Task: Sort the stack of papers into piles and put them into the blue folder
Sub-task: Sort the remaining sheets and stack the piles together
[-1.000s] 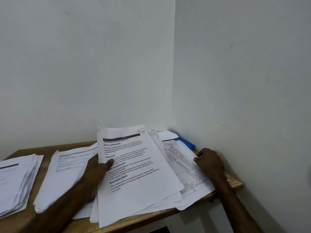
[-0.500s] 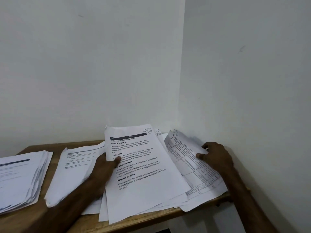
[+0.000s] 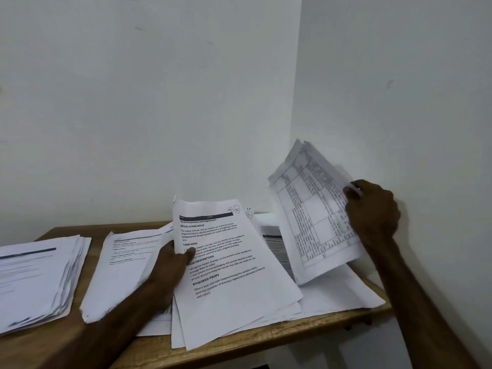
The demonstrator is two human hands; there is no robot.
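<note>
My left hand (image 3: 170, 265) grips the left edge of a bundle of printed text sheets (image 3: 229, 265), thumb on the top page, at the table's middle. My right hand (image 3: 372, 211) holds a thin set of table-printed sheets (image 3: 311, 209) by their right edge, lifted and tilted up near the right wall. Under them lie more loose sheets (image 3: 335, 291) on the table. Two sorted piles sit to the left: a thick one (image 3: 37, 278) at the far left and a thinner one (image 3: 125, 262) beside my left hand. No blue folder shows in this frame.
The wooden table (image 3: 266, 339) stands in a room corner, with white walls behind and to the right. Its front edge runs below the papers, and its right end stops close to the right wall.
My right hand has lifted the table-printed sheets off the table and tilted them up toward the wall. The blue folder's corner seen earlier is out of sight. My left hand keeps its grip.
</note>
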